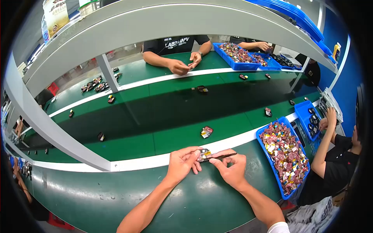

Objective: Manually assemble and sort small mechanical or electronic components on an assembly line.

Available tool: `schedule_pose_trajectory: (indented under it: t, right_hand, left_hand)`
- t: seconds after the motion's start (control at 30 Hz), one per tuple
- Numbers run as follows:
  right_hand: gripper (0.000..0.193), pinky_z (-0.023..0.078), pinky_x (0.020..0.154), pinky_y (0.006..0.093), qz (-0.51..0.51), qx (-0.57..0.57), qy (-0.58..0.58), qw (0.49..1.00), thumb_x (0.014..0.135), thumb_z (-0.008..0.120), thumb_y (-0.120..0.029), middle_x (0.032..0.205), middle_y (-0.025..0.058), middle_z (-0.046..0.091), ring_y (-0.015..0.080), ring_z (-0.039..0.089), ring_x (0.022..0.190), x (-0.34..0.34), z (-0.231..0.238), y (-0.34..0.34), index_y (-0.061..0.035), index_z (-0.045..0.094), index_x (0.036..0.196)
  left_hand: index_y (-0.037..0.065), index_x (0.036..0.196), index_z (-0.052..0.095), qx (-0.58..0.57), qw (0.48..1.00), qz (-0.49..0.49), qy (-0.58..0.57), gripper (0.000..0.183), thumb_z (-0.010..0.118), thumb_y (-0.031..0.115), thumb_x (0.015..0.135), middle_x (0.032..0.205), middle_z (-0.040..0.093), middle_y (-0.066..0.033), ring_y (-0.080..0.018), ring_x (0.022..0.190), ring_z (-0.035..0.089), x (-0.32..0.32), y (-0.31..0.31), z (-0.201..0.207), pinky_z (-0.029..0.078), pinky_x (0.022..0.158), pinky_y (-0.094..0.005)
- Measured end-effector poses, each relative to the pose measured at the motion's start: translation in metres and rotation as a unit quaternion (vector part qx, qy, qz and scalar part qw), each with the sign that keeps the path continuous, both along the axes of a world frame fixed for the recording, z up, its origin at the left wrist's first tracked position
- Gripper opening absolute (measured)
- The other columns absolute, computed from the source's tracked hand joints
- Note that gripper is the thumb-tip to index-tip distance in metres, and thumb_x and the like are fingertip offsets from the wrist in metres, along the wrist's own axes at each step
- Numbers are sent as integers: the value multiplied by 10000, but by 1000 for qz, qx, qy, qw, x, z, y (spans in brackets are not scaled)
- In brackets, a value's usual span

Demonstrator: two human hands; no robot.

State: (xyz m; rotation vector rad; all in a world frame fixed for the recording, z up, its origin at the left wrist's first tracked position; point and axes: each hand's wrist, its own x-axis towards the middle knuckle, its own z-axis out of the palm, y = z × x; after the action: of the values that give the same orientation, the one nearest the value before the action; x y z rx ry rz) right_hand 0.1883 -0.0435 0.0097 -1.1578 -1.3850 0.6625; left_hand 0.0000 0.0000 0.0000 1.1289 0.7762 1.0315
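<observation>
Over the near green work surface point(128, 190), my left hand point(180, 164) is closed on a small dark electronic unit point(203, 155), with light and yellow parts showing on it. My right hand point(233, 170) pinches a thin black tool point(224, 156) that looks like tweezers. Its tip meets the unit's right side, and the exact contact is too small to tell. On the belt just beyond my hands lies a similar unit point(206, 132) with red, white and yellow parts.
A green conveyor belt point(171, 112) carries several scattered units. To my right stands a blue tray point(276, 182) heaped with small red, white and yellow parts; a co-worker point(330, 163) works beside another blue tray point(300, 110). Opposite are another person's hands point(180, 66). A grey frame point(54, 124) arches overhead.
</observation>
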Motion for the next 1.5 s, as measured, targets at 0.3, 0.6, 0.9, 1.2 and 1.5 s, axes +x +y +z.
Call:
schedule_pose_trajectory:
  t: [0.3,0.6,0.9,1.2,1.5]
  right_hand:
    - [103,324,431,249,1,113,-106,988,759,834,-25,675,21,701,57,398,401,3,3,1,-31,759,830]
    - [104,361,423,238,2,155,-155,976,735,817,12,796,52,774,62,435,386,4,3,1,-47,753,791]
    - [117,374,439,234,9,204,-174,963,738,814,13,794,44,773,69,459,400,-1,-2,2,-62,743,791]
    - [148,330,416,253,-55,209,-102,971,753,836,-21,736,15,735,91,399,397,4,-3,11,-69,759,870]
    - [166,318,415,268,-57,191,-125,972,749,840,-46,497,2,528,105,386,379,7,-6,10,-98,758,883]
  left_hand:
    - [-99,1167,666,11,1000,3,10,262,599,102,1012,796,702,-148,-187,576,684,3,1,-2,541,459,-267]
    - [-93,1170,669,-19,999,-2,30,263,602,100,1004,801,703,-135,-161,597,680,5,2,1,532,475,-259]
    - [-114,1129,659,14,995,15,98,218,628,36,975,830,714,-148,-174,582,681,11,0,0,549,489,-272]
    - [-143,1073,647,43,942,291,162,226,620,51,961,809,704,-165,-163,578,689,-45,63,10,558,453,-286]
    - [-21,918,696,280,642,412,583,162,726,118,839,989,654,-203,-421,845,682,-72,94,32,563,754,-478]
